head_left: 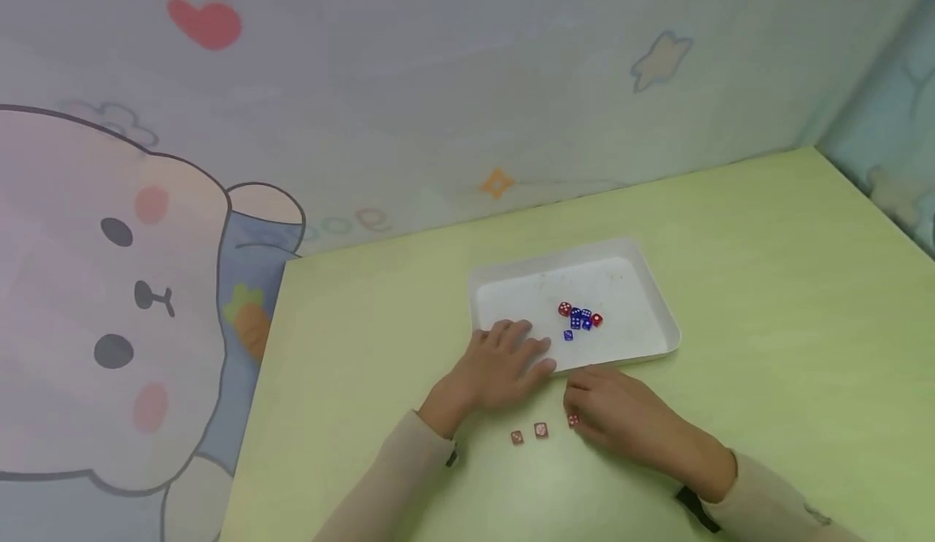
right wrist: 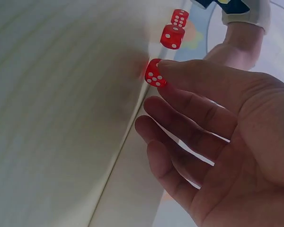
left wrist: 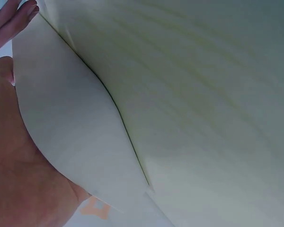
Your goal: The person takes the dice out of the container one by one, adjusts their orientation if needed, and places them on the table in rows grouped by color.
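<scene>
My left hand [head_left: 500,367] lies over the near left edge of a white tray [head_left: 511,307], its fingers spread over the tray floor. In the left wrist view the palm sits beside the tray's wall [left wrist: 71,109]. Just in front of the tray, my right hand [head_left: 621,416] pinches a red die [right wrist: 155,74] with white dots between thumb and forefinger, low at the table. The other fingers are loosely bent. To the left of it, two more red dice, a smaller one [head_left: 517,437] and a larger one [head_left: 540,430], lie in a row on the table.
Inside the tray several blue dice [head_left: 575,323] cluster with two red dice [head_left: 565,309]. A single blue die [head_left: 568,335] lies slightly nearer. The pale green table [head_left: 767,282] meets a cartoon-printed backdrop [head_left: 438,79] behind and at the sides.
</scene>
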`<state>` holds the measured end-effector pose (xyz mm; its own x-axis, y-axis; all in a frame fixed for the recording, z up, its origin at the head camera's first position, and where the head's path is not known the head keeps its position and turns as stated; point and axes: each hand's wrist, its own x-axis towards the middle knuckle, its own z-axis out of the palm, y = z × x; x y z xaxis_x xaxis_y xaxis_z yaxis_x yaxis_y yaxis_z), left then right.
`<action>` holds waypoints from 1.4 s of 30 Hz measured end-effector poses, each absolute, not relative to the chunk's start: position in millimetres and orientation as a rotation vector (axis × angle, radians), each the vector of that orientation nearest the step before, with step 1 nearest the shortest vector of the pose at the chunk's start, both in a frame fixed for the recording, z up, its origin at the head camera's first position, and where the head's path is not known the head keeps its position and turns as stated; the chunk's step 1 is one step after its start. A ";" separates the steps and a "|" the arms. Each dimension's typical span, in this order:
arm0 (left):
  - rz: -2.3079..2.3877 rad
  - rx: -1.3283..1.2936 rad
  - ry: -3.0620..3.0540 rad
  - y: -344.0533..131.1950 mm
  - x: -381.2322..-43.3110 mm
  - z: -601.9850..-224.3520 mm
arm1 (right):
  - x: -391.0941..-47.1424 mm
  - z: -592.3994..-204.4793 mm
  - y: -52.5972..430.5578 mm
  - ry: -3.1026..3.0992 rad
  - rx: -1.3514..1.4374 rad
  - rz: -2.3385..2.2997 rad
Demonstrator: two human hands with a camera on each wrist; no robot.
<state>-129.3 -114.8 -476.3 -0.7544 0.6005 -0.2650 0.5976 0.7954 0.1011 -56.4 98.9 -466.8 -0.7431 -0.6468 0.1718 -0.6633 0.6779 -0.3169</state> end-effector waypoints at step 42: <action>0.014 0.972 2.718 -108.6 -121.0 -475.9 | -152.2 -459.4 108.3 -3.025 0.489 0.775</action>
<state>-121.0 -108.6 -475.9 -0.7443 0.6253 -0.2345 0.6229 0.7767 0.0937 -152.2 108.3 -459.4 -0.9519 -0.3011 0.0571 -0.2914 0.8318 -0.4725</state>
